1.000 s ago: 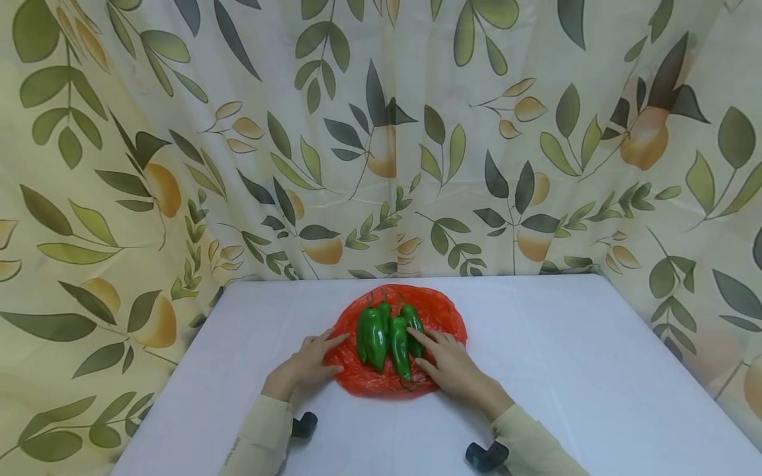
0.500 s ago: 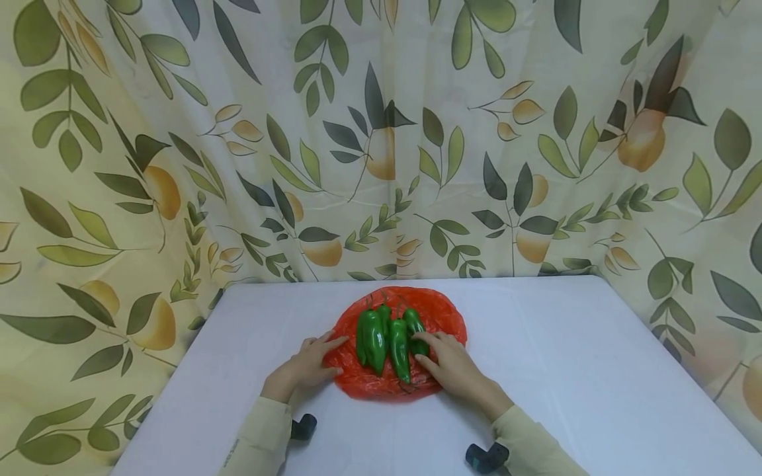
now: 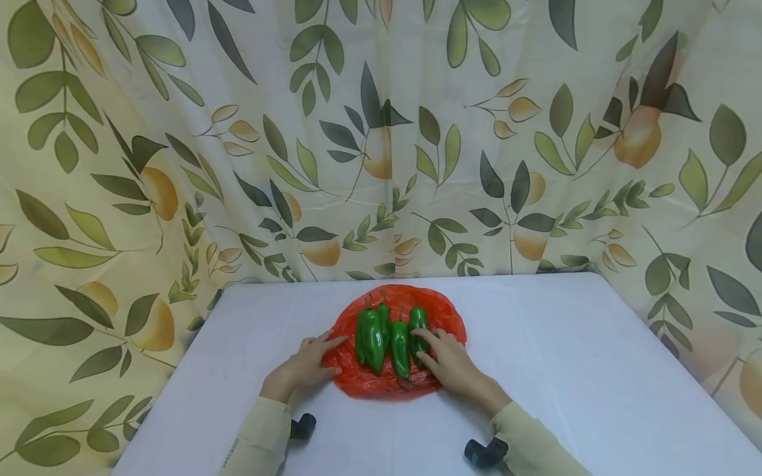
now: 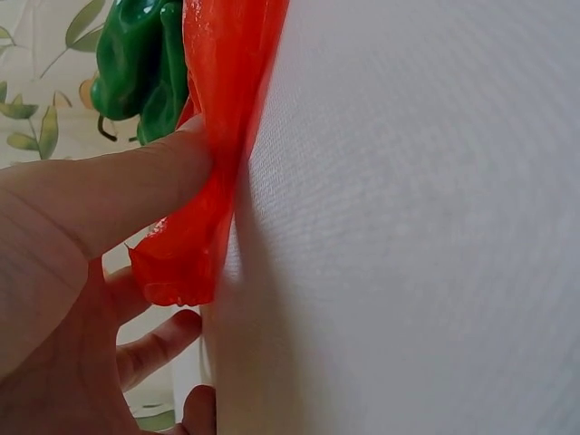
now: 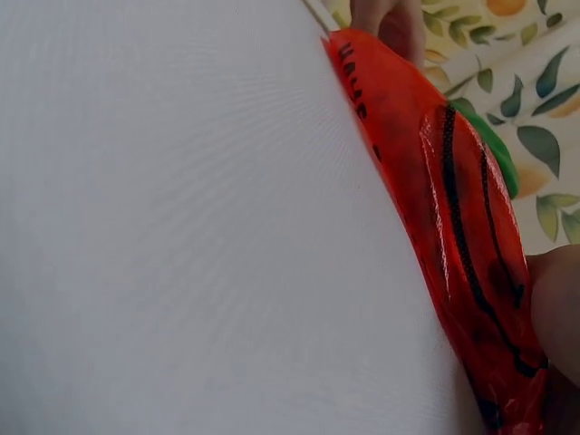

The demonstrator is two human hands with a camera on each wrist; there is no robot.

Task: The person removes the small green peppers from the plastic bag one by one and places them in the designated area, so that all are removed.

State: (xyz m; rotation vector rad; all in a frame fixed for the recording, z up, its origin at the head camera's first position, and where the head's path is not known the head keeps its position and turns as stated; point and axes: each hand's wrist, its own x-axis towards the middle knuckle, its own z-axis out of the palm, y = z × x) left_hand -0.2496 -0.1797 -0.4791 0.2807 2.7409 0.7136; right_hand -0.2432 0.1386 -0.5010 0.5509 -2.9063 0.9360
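Observation:
Several glossy green peppers [image 3: 373,340] lie on a red plastic bag [image 3: 369,387] spread flat on the table. My left hand [image 3: 305,365] rests at the bag's left edge, fingers extended; in the left wrist view its thumb [image 4: 127,186] presses on the red plastic. My right hand [image 3: 455,370] holds the rightmost pepper [image 3: 419,318], index finger near its middle and thumb near its lower end. That pepper stands slightly apart from the middle pepper [image 3: 401,349]. In the right wrist view the bag [image 5: 399,127] shows black markings and hides most of the peppers.
The white table [image 3: 536,357] extends around the bag. Behind it hangs a curtain [image 3: 464,198] printed with leaves and fruit. A black device [image 3: 487,453] sits at the right wrist, and a similar black device [image 3: 303,427] at the left.
The rightmost pepper has shifted a little to the right and turned more upright under the right hand, whose fingers have curled around it. The left hand has stayed put.

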